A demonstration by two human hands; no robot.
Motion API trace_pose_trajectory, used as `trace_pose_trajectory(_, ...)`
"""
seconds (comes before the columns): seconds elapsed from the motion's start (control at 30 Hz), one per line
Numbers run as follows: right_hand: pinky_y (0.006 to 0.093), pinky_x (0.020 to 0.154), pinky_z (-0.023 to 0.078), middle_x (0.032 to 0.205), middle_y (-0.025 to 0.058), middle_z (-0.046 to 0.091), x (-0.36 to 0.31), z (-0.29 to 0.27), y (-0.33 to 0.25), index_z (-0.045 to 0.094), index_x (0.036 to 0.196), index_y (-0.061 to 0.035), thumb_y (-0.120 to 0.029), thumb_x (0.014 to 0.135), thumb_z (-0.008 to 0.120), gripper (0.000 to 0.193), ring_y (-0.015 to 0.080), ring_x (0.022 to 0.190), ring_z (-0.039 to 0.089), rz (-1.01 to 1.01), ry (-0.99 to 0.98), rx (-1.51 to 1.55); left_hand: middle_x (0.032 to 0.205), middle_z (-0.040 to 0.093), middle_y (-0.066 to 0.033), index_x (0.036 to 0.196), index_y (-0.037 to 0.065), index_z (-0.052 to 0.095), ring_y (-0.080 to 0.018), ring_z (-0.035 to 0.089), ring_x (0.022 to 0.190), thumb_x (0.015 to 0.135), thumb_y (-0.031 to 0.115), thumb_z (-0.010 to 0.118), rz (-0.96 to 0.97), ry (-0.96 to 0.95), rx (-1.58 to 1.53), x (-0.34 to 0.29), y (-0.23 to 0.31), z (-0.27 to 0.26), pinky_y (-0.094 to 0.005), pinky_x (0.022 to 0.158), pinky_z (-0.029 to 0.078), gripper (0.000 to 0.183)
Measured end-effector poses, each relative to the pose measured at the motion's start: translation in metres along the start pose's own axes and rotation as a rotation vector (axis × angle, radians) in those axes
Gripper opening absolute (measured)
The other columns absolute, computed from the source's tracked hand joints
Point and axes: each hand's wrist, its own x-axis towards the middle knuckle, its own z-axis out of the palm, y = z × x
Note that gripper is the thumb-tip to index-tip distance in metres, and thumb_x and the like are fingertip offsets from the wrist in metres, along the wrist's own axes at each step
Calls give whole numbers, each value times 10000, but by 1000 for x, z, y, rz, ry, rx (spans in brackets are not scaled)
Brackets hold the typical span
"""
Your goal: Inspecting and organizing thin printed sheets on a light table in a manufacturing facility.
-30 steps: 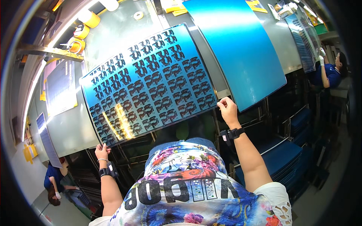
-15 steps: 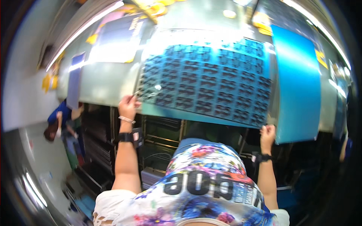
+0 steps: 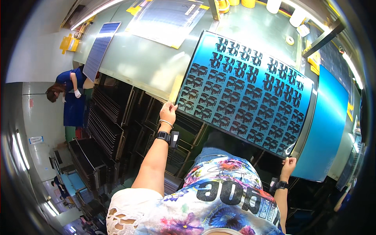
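A large blue sheet [image 3: 244,96] with rows of dark printed shapes lies slanted on the bench in front of me, its near edge over the bench front. My left hand [image 3: 168,112] is closed in a pinch on its near left corner. At the near right corner, my right hand [image 3: 288,168] pinches the same sheet between thumb and fingers. A small bright glint shows beside that corner. Whether the pattern is on a separate clear film or on the blue surface itself, I cannot tell.
A plain blue panel [image 3: 327,129] leans at the right. Farther back on the grey-green bench [image 3: 145,78] lie a translucent sheet [image 3: 166,23] and a tape roll [image 3: 290,40]. Dark racks [image 3: 103,113] stand below left. A co-worker [image 3: 70,84] in blue bends beside a dark panel.
My view has turned, so the sheet and both hands appear farther right and more slanted. The plain blue strip that showed below the patterned area's near edge no longer shows. Both hands still pinch the corners.
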Motion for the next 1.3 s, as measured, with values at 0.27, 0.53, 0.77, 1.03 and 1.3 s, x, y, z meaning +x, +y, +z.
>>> trace_pose_trajectory(0.27,195,512,435,690,12,458,4,-2,7,421,775,-54,-53,850,513,118,87,580,512,4,5,17,602,549,-10,694,46,524,-73,513,480,806,186,633,-495,-52,-510,-7,-2,11,-207,441,427,210)
trace_pose_trajectory(0.53,198,503,434,678,13,457,2,-8,3,419,767,-57,-47,842,516,123,87,566,505,17,46,31,640,568,-32,778,9,564,-109,550,511,842,220,581,-503,-136,-613,4,-1,27,-233,450,460,221)
trace_pose_trajectory(0.77,484,998,217,1294,107,391,30,43,-109,434,1249,-107,-46,702,462,551,350,1238,278,-641,91,-1062,584,504,2,747,44,543,-82,476,473,873,215,519,-508,-125,-632,-11,-25,14,-230,435,424,214)
trace_pose_trajectory(1.03,525,1026,174,1327,88,366,244,84,-170,399,1265,-67,-84,778,434,489,336,1268,238,-533,254,-1122,913,476,-102,948,44,478,-217,495,793,716,65,643,-139,28,-7,-8,5,4,-313,680,423,286)
trace_pose_trajectory(1.3,482,991,259,1243,169,423,274,101,-175,437,1193,63,-136,806,407,436,318,1211,328,-647,241,-1445,1320,392,-87,1231,53,435,-320,272,1267,713,178,625,639,-288,418,68,88,-10,-470,980,241,567)
